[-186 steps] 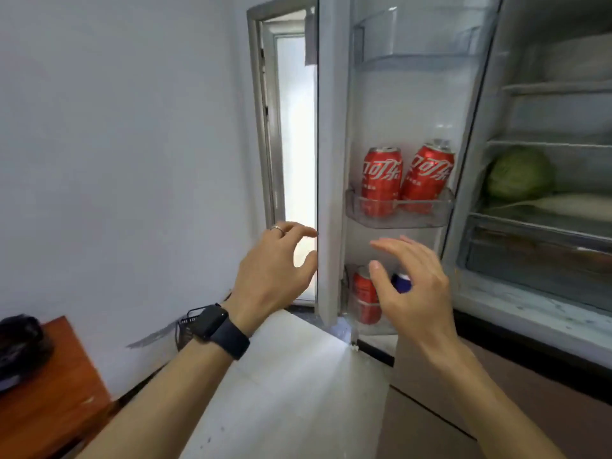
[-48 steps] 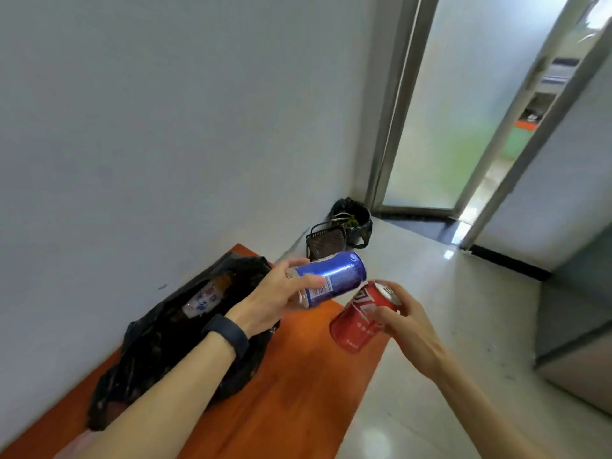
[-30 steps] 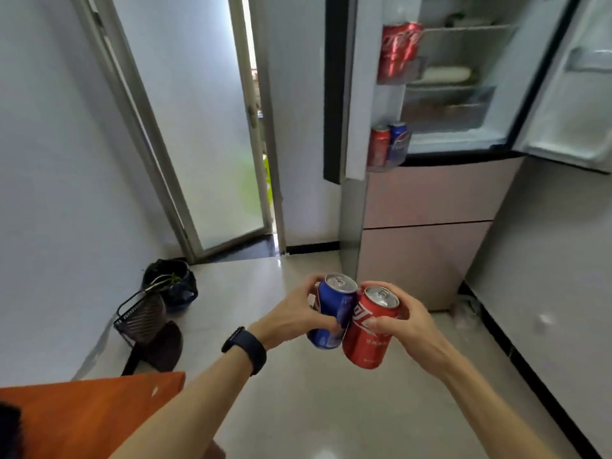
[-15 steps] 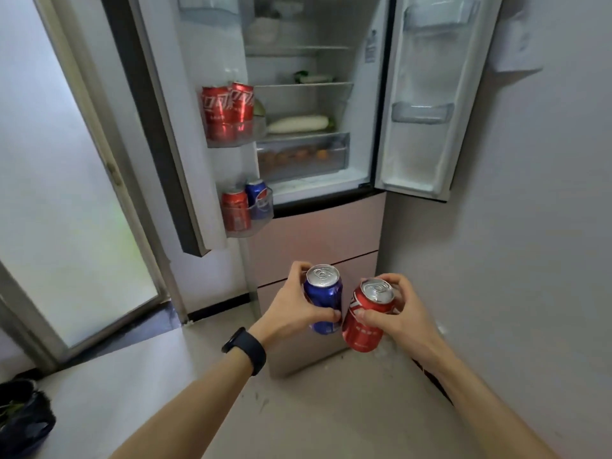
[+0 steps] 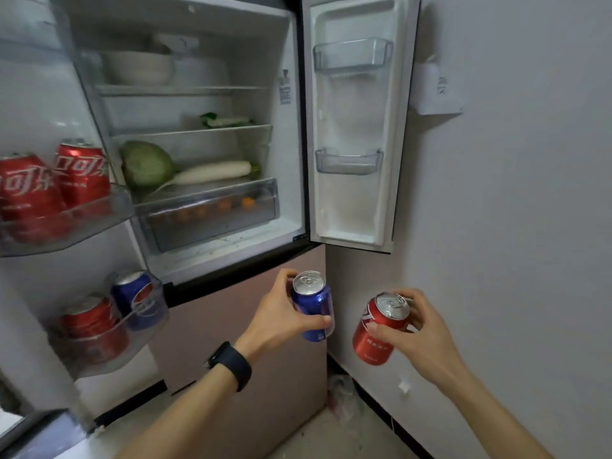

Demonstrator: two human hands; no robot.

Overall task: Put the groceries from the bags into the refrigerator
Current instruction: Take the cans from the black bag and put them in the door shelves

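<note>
Holding one can apiece, both hands hover in front of the open refrigerator (image 5: 288, 154), below its lit compartment and level with the pink lower drawer front (image 5: 238, 332). The left hand (image 5: 281, 321) comes in from the lower left on an outstretched forearm, with a black watch (image 5: 231, 364) on the wrist. Its fingers wrap the far side of the blue can (image 5: 313, 309) and its thumb crosses the near side; the can is close to upright, silver top toward the camera. The right hand (image 5: 420, 336) reaches in from the lower right and grips the red can (image 5: 377, 329) at a slant, base swung toward the blue can (thumb across the front, fingers curled behind the rim). The two held cans are near each other but apart.

On the left door, the upper bin (image 5: 66, 226) carries two red cola cans (image 5: 82, 173). The lower bin (image 5: 109, 349) holds another pair of cans (image 5: 135, 296), one red and one blue. Inside, a cabbage (image 5: 147, 164) and a white radish (image 5: 212, 170) lie on the shelf above the crisper drawer (image 5: 212, 213).
</note>
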